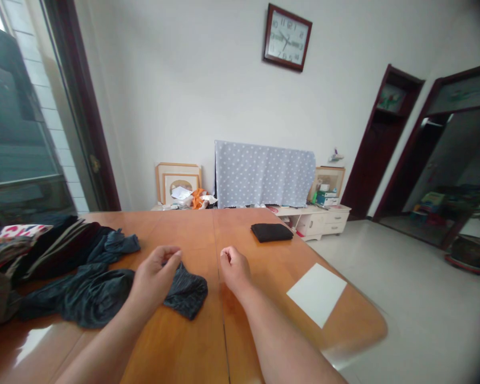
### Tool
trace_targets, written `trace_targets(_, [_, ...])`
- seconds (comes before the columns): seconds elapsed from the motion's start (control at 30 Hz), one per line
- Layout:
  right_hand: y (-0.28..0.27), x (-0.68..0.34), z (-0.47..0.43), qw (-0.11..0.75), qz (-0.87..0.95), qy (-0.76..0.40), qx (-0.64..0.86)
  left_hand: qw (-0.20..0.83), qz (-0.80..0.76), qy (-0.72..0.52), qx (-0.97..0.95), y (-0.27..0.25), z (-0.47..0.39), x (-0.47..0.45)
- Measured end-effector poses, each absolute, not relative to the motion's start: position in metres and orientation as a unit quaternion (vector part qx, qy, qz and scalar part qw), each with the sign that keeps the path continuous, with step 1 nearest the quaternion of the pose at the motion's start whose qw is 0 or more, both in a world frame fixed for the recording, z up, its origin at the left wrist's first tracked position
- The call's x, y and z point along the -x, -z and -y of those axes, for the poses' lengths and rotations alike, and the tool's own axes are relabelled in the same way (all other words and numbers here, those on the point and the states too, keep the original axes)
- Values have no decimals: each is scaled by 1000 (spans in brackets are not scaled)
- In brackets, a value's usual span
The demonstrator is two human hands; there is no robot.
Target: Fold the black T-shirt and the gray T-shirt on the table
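My left hand is raised over the left part of the table, its fingers curled and the thumb near the fingertips. Nothing hangs from it. Behind and below it lies a dark grey garment, whose larger bunched part spreads to the left of my wrist. I cannot tell whether hand and cloth touch. My right hand is closed in a loose fist above the wooden table, to the right of the garment, with no object showing in it. Farther back on the right sits a folded black cloth.
A heap of clothes covers the table's left side. White paper lies near the right edge of the wooden table. Beyond stand a low white cabinet, a dotted cloth cover and framed pictures.
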State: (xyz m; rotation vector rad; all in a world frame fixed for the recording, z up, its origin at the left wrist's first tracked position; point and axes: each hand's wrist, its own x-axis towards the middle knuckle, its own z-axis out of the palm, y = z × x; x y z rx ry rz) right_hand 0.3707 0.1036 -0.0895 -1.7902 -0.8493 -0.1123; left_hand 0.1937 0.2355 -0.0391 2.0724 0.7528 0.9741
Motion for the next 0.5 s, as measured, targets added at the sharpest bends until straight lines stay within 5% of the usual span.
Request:
trace_targets(0.3, [77,-344,-100,503,420,121,746,215,-78,-146,-963,74,-222,-194])
trace_targets(0.5, [33,-271,-87,449,543,54,708,152,-108,-160,-969,81,-242,-192])
